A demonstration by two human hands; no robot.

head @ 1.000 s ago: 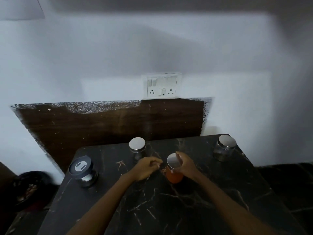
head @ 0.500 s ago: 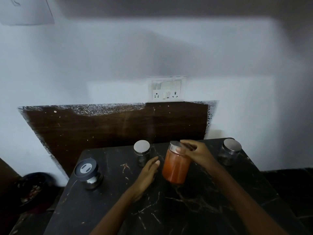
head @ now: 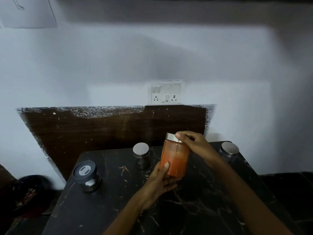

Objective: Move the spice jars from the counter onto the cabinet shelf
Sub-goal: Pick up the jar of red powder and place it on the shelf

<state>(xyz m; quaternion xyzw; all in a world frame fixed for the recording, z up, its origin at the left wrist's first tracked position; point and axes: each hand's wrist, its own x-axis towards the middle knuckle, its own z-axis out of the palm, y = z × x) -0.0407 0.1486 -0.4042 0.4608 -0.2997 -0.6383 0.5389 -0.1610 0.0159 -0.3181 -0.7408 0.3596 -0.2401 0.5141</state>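
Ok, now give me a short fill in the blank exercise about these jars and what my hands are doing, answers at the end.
1. The left hand and right hand hold one jar whose contents are ___ in colour.
2. The right hand grips that jar by its silver ___.
3. The jar with the dark lid stands to the ___ of the two silver-lidded jars.
4. The socket panel is mounted on the ___.

Answers: orange; lid; left; wall
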